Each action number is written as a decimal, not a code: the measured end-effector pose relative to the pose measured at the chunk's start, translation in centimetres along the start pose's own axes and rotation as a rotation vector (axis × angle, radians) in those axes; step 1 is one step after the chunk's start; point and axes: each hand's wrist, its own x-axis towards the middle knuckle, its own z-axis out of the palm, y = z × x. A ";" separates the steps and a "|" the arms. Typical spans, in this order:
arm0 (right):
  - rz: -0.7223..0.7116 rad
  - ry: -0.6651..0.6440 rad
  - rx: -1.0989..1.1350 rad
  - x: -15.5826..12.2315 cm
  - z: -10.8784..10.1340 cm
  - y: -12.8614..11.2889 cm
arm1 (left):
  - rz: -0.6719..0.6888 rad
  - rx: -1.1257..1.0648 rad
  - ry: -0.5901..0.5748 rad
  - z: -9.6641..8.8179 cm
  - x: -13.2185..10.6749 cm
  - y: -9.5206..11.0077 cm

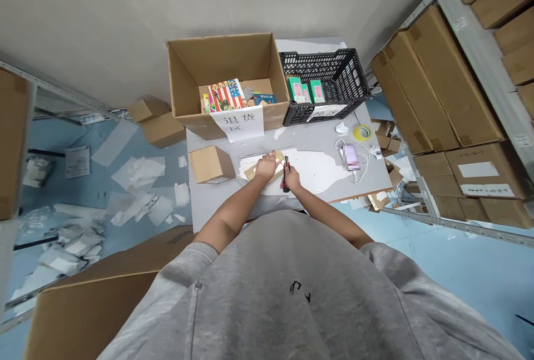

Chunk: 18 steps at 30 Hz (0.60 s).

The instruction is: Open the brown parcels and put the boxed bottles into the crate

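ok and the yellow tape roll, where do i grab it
come from straight above and pinch the outer rim of the yellow tape roll, thumb inside the core: it seems to lie flat on the grey table, and the white cable runs on the near side

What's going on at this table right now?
A person stands at a grey table. Their left hand rests on a flat piece of cardboard lying on a white sheet, while their right hand grips a black-and-red utility knife. Farther along, an open carton holds colourful printed items, beside a black plastic crate with green boxes inside.
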 end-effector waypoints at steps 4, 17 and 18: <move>0.020 0.046 -0.122 0.1 0.2 -2.0 | -0.022 -0.008 -0.016 -0.3 0.5 -0.2; 0.073 0.008 -0.319 0.9 -0.2 -4.2 | -0.066 -0.079 -0.036 -1.2 0.9 -0.4; 0.057 0.009 -0.322 0.7 -0.1 -4.2 | -0.067 -0.084 -0.034 -1.3 1.0 -0.4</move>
